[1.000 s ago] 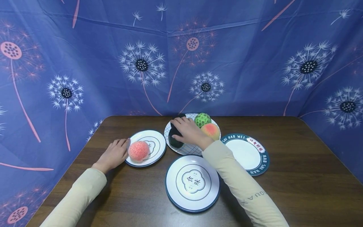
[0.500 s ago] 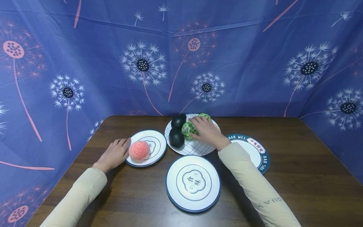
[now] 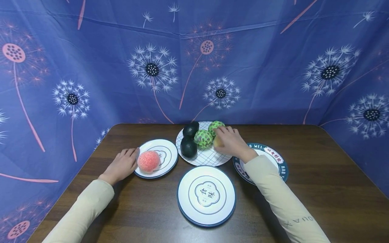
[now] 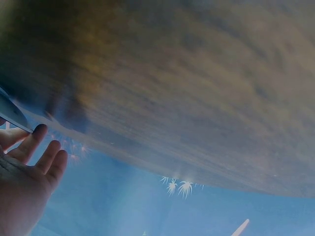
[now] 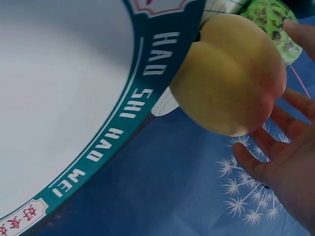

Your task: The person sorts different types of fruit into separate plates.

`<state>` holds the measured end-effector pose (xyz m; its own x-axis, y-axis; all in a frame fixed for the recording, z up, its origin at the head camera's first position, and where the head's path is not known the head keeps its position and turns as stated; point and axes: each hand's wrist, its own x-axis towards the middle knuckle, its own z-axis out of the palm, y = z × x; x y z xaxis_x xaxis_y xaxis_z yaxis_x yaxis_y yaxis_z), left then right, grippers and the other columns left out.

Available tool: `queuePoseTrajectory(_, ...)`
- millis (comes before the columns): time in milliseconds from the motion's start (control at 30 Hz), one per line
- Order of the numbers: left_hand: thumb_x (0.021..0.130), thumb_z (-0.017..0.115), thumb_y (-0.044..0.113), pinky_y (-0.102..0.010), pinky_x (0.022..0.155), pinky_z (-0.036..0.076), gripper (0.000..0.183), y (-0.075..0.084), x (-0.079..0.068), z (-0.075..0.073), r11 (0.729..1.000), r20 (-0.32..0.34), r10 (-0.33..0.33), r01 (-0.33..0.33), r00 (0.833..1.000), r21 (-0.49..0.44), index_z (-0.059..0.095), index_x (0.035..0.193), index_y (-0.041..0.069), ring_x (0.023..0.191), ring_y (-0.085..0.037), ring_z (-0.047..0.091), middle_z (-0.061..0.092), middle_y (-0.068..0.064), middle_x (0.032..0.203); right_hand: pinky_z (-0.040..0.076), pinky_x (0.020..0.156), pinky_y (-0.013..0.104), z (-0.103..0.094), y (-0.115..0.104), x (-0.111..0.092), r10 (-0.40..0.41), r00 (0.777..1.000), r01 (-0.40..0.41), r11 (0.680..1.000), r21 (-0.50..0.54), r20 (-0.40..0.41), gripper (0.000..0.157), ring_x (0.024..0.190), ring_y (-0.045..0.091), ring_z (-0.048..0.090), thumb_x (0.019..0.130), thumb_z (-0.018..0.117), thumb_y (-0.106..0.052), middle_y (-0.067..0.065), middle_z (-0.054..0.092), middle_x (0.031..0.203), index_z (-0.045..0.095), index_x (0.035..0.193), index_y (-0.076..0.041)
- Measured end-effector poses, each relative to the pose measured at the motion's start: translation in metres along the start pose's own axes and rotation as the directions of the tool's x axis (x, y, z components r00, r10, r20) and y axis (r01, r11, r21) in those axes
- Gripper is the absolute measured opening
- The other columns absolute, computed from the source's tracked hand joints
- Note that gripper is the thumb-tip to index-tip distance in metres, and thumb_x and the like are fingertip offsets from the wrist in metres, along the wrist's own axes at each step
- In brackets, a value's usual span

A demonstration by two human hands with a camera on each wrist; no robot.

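My left hand [image 3: 121,165] rests at the left edge of a blue-rimmed white plate [image 3: 166,148], its fingertips at the rim [image 4: 15,115]. A pink, rough-surfaced ball [image 3: 149,161] lies on that plate. At the back, my right hand [image 3: 233,143] reaches over a peach [image 3: 218,142], covering much of it in the head view. From the right wrist, the fingers lie beside the yellow-red peach [image 5: 231,73], with the thumb apart from it. The peach shares a grid-patterned plate [image 3: 209,158] with two green bumpy fruits [image 3: 203,139] and two dark oval fruits [image 3: 188,147].
A white plate [image 3: 206,214] with a blue rim and characters stands at the front middle. Right of the grid plate is a teal-rimmed plate [image 3: 284,170], partly under the right sleeve. All stand on a brown wooden table [image 3: 328,168] before a blue dandelion cloth [image 3: 267,67].
My right hand has moved rightward from the dark fruits, over a green fruit, to the peach. A second green fruit now shows beside the dark ones. The left hand has stayed put.
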<state>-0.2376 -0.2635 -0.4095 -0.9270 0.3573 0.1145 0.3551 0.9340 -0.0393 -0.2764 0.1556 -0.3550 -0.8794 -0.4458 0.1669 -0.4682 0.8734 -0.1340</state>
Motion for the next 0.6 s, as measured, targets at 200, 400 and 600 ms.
queuePoseTrajectory(200,0.094,0.04,0.026,-0.057,0.1,0.032,0.052,0.0,0.0,-0.001,1.0,-0.001,0.002,-0.002,1.0,0.002,0.035,0.136,-0.005,0.12,-0.043,0.039,0.044,-0.025,0.131,0.032,0.097,0.055,0.003,0.006,-0.004,0.004,1.0,-0.004,1.0,0.006,-0.001,0.073,0.12,0.037,0.039,0.078,0.068,-0.037,0.015,0.041,0.136,0.038,0.137,-0.009)
queuePoseTrajectory(400,0.094,0.041,0.025,-0.058,0.1,0.031,0.052,0.0,-0.001,-0.003,1.0,0.018,-0.006,0.006,1.0,0.002,0.035,0.136,-0.005,0.12,-0.043,0.038,0.044,-0.025,0.132,0.033,0.097,0.056,0.003,0.01,-0.007,0.027,1.0,-0.027,1.0,0.008,0.014,0.075,0.12,0.038,0.039,0.076,0.07,-0.036,0.016,0.039,0.138,0.037,0.138,-0.008)
queuePoseTrajectory(600,0.094,0.041,0.026,-0.057,0.101,0.031,0.053,0.001,-0.002,-0.004,1.0,0.025,-0.01,0.01,1.0,0.002,0.035,0.137,-0.005,0.121,-0.043,0.038,0.043,-0.025,0.132,0.032,0.097,0.056,0.005,0.013,-0.008,0.057,0.998,-0.057,0.998,0.011,0.037,0.078,0.121,0.038,0.038,0.074,0.073,-0.035,0.017,0.039,0.138,0.037,0.138,-0.008)
